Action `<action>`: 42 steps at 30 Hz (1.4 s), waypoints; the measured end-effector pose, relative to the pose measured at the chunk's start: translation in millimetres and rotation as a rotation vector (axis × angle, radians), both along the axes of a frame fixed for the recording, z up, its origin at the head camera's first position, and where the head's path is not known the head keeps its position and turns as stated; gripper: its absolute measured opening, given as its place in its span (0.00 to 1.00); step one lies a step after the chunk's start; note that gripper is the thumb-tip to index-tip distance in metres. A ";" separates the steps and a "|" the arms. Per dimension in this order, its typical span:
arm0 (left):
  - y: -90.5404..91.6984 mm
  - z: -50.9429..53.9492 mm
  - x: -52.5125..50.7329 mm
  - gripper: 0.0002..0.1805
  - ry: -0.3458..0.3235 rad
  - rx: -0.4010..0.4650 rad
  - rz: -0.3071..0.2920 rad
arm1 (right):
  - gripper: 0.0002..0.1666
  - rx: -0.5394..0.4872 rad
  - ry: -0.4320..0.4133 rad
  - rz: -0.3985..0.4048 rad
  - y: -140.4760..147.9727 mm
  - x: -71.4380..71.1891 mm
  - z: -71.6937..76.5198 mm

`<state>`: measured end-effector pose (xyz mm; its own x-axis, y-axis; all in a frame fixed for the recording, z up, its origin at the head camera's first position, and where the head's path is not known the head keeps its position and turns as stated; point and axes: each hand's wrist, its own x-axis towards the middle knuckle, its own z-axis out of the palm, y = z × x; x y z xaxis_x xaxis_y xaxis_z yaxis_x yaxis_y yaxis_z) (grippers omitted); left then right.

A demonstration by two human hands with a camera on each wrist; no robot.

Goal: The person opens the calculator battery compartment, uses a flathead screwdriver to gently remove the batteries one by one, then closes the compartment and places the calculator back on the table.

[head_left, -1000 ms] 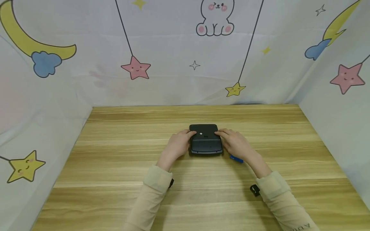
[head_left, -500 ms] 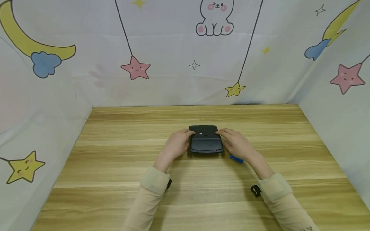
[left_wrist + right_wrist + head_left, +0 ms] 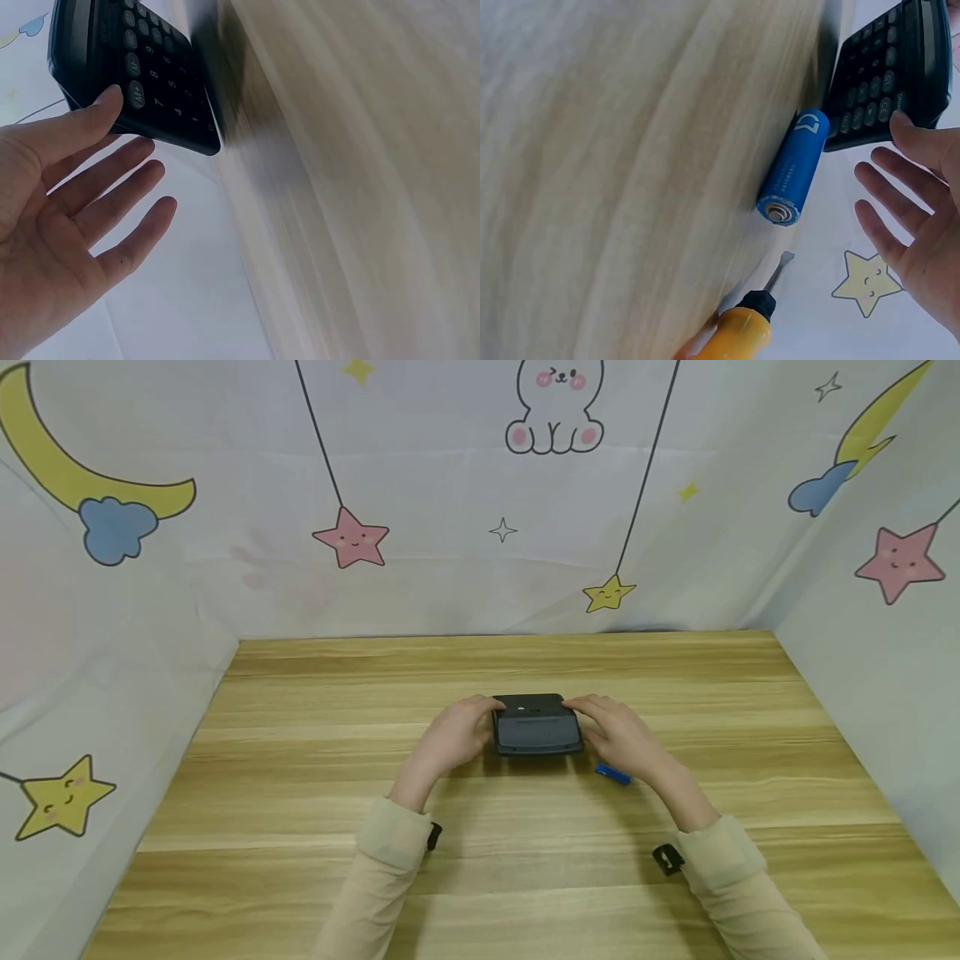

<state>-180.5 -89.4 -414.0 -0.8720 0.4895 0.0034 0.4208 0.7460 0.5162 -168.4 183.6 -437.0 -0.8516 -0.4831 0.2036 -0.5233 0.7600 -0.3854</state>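
Note:
A black calculator (image 3: 537, 732) is held between both hands over the table, its back facing up in the head view and one edge tipped up. In the left wrist view its keys (image 3: 161, 82) face the person. My left hand (image 3: 455, 732) pinches one side edge between thumb and forefinger; the other fingers are spread loosely. On the opposite side edge, my right hand (image 3: 620, 739) pinches in the same way. A blue battery (image 3: 795, 166) lies on the table beside the right hand. Beyond it in the right wrist view is a screwdriver (image 3: 739, 328) with a yellow handle.
The wooden table (image 3: 300, 760) is enclosed by white cloth (image 3: 450, 468) printed with stars and moons at the back and sides. A black wrist device (image 3: 667, 859) shows near the right cuff.
The calculator has tilted, its far edge coming toward the person and its back now foreshortened. Both hands keep their hold and turn with it, and more of the blue battery shows.

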 end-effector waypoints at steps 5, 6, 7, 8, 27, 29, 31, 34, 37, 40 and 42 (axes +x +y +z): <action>-1.9 3.5 2.3 0.23 -0.009 0.031 0.015 | 0.28 -0.059 -0.039 -0.011 0.4 2.7 4.6; -2.5 4.0 2.9 0.22 -0.014 0.034 0.021 | 0.28 -0.069 -0.049 -0.014 0.1 3.2 5.7; -3.0 4.6 3.6 0.22 -0.017 0.039 0.028 | 0.28 -0.076 -0.058 -0.017 0.0 3.6 6.3; -3.7 5.4 4.2 0.22 -0.021 0.041 0.035 | 0.28 -0.082 -0.067 -0.021 -0.2 3.8 6.8; -10.0 9.7 7.2 0.21 -0.020 0.145 0.079 | 0.26 -0.135 -0.099 -0.053 -3.9 7.1 15.3; -10.2 10.0 7.3 0.21 -0.012 0.155 0.079 | 0.26 -0.139 -0.101 -0.056 -4.5 7.6 16.8; -10.2 10.5 7.2 0.20 -0.005 0.163 0.076 | 0.26 -0.141 -0.101 -0.059 -5.1 7.8 17.7; -10.1 11.7 7.2 0.20 0.001 0.163 0.074 | 0.26 -0.146 -0.098 -0.064 -6.0 7.7 18.3; -9.5 13.2 7.6 0.19 0.006 0.158 0.080 | 0.25 -0.157 -0.097 -0.068 -6.8 7.1 18.0; -8.5 14.3 8.0 0.18 0.009 0.156 0.087 | 0.24 -0.179 -0.100 -0.075 -7.6 6.4 17.9; -7.7 14.7 8.2 0.18 0.008 0.155 0.091 | 0.23 -0.194 -0.104 -0.083 -8.0 6.0 17.7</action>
